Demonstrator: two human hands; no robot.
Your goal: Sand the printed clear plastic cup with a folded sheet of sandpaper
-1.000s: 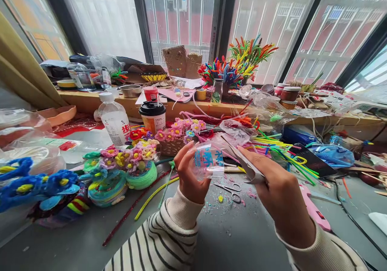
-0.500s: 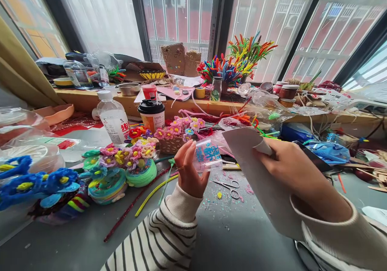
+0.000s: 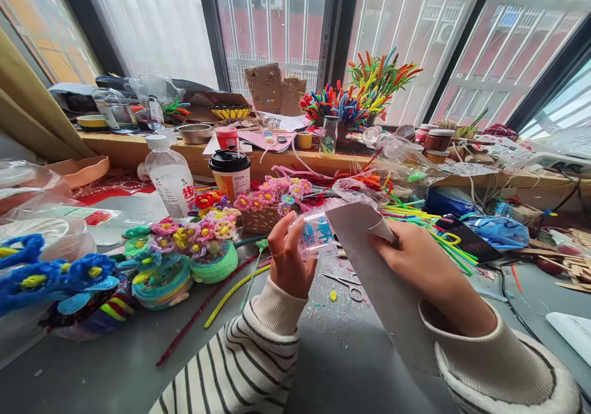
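My left hand (image 3: 289,260) is closed round a small clear plastic cup (image 3: 316,234) with blue print, held tipped above the grey table (image 3: 115,352). My right hand (image 3: 420,260) pinches the upper corner of a stiff grey-white sheet of paper (image 3: 383,278). The sheet's top edge sits right against the cup's mouth and slopes down towards my right sleeve. Small scissors (image 3: 348,281) lie on the table under both hands, among pink and yellow crumbs.
Pipe-cleaner flowers (image 3: 203,235) and blue ones (image 3: 50,278) crowd the left. A water bottle (image 3: 170,177) and a lidded coffee cup (image 3: 231,170) stand behind. Loose pipe cleaners (image 3: 420,214) and a black card lie at right. The wooden sill (image 3: 295,164) holds jars and bundles.
My right hand swung the sheet up from edge-on to broadside, then brought its top corner against the cup. My left hand kept the cup in nearly the same place.
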